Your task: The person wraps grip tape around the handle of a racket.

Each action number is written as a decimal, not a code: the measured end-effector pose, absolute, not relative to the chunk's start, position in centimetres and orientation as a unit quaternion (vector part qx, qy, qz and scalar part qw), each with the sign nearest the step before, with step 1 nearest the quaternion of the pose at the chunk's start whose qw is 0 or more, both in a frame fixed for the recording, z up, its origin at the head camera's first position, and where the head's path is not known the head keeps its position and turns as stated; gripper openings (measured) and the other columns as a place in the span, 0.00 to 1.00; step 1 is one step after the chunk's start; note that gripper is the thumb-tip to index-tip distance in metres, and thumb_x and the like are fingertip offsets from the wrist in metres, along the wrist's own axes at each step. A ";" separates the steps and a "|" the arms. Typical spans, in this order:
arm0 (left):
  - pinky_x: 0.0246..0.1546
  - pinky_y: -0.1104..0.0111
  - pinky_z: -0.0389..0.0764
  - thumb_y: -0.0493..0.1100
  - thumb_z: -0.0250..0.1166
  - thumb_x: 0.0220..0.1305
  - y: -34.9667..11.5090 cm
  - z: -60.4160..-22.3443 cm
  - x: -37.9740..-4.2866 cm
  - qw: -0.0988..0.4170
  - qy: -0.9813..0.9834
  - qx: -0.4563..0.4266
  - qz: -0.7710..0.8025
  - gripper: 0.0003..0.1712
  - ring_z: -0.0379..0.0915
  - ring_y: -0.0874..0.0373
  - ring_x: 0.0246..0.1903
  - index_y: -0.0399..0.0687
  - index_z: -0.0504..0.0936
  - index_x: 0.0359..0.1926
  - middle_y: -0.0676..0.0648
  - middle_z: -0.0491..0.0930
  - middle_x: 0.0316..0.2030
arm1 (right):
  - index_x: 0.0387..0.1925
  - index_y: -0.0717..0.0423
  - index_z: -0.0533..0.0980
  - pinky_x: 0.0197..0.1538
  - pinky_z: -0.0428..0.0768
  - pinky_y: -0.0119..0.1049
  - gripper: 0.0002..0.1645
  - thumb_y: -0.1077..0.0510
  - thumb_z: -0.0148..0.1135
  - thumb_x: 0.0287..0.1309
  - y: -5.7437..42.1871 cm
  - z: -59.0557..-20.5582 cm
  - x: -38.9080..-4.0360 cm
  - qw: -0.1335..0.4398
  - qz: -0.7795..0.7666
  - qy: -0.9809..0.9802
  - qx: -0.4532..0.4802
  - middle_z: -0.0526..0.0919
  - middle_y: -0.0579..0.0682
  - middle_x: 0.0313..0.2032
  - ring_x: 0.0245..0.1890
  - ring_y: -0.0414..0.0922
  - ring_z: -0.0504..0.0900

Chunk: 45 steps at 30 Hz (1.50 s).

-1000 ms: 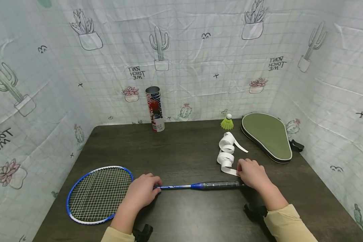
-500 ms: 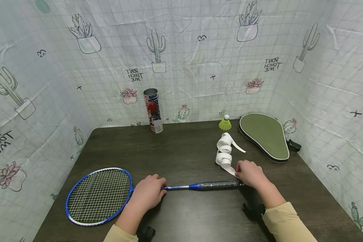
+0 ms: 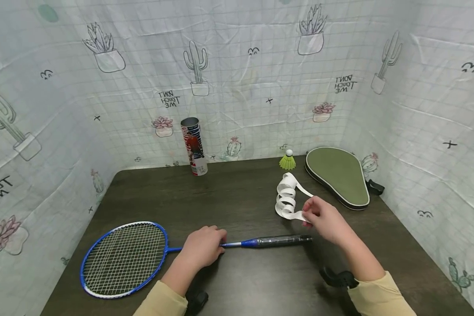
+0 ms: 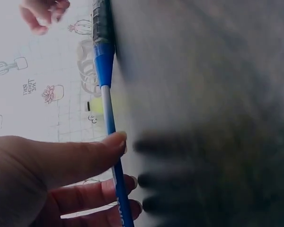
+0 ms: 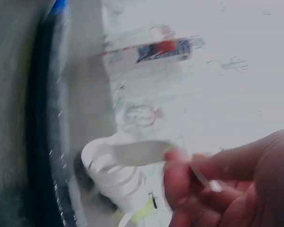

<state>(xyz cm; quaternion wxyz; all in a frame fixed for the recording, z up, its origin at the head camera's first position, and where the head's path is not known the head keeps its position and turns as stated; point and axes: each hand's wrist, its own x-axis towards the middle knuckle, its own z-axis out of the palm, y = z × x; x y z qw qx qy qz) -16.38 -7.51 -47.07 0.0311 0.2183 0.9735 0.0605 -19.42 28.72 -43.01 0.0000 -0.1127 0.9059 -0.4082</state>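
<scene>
And here's the left hand (image 3: pixel 203 245), grip grasping the thin shaft (image 3: pixel 175 249) of the badminton racket (image 3: pixel 254 242), with the thumb (image 4: pixel 87 163) on one side and the fingers (image 4: pixel 92 196) on the other! The racket stretches sideways across the front of the bench (image 3: pixel 229 197), its strings (image 3: pixel 124 259) out to the left, its black handle (image 3: pixel 282 241) pointing right.

Over to the right hand (image 3: pixel 328 221), just beyond the handle's end and clear of it: this grip is pinching a strip of the white tape (image 3: pixel 287 192) between thumb and fingertips. The rest of that tape sits in loose curls just left of the hand.

Behind the curls, a yellow-green shuttlecock (image 3: pixel 288 161), cork up, and right beside it the green case (image 3: pixel 335 173) with its white edging. Far back, left of centre, the printed tube (image 3: pixel 194 147) stands upright, and a cactus-patterned sheet (image 3: pixel 237 79) walls in the scene. Pale yellow sleeves (image 3: pixel 163 298) on both arms!
</scene>
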 end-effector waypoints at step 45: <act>0.23 0.70 0.71 0.37 0.71 0.66 -12.4 -38.2 -16.0 -0.077 0.967 0.200 0.139 0.18 0.66 0.65 0.24 0.64 0.90 0.51 0.59 0.77 0.31 | 0.39 0.62 0.83 0.35 0.75 0.23 0.06 0.62 0.69 0.66 29.0 -38.6 -14.9 -0.188 -0.562 0.805 0.017 0.82 0.30 0.32 0.31 0.31 0.78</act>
